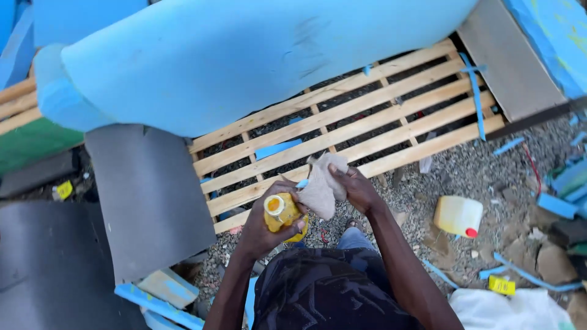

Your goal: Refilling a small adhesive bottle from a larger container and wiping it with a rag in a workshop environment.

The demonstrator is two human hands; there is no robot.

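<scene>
The left hand (264,221) grips a small yellow bottle (282,215) just below the middle of the view, fingers curled tight around its body. The bottle is open at the top: a round mouth with a pale rim and an orange inside faces the camera. Its plastic is bright yellow and glossy.

The right hand (356,188), at 2 o'clock from the bottle, pinches a rag (324,183) between thumb and bunched fingers. The rag is beige, crumpled and folded on itself, with one corner sticking up at 12 o'clock and its lower edge hanging against the bottle's mouth side. Rag and bottle touch, or nearly so; I cannot tell which.

Behind both hands, at 12 o'clock, lies a pale wood slatted frame (342,122) on gravel (465,171), with blue strips (476,91) across and between its slats. A big sheet of light blue foam (244,55) bends over the frame's far end. At 9 o'clock a grey foam slab (147,195) leans off the frame's corner.

At 3 o'clock, well apart from the hands, a yellowish jerrycan (457,215) with a red cap lies on its side on the gravel. A white sack (513,308) sits at 4 o'clock, with blue scraps (538,280) near it.
</scene>
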